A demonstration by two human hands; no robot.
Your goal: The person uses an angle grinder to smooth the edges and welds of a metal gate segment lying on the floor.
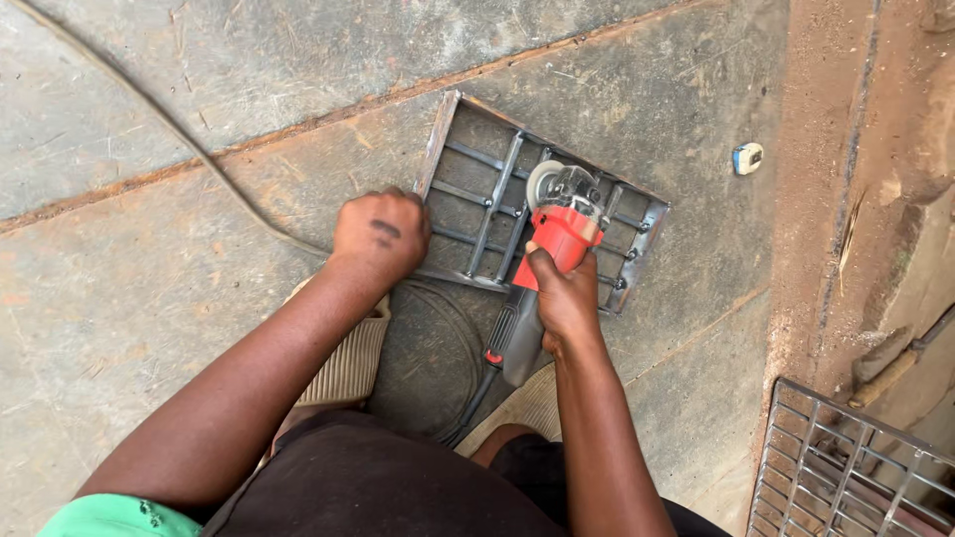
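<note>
A welded metal grille frame [448, 129] lies flat on the concrete floor. My left hand [380, 235] is closed on the frame's near left edge, pressing it down. My right hand [563, 298] grips a red and grey angle grinder [557, 234], thumb over its red body. The grinder's disc [545, 179] rests on the bars near the middle of the grille. The grey handle runs back under my right wrist.
The grinder's black cable [476, 403] trails back between my feet in tan sandals [348, 363]. Another cable [169, 134] crosses the floor at left. A second metal grille [846, 477] lies bottom right. A small white and blue object [747, 157] sits right of the frame.
</note>
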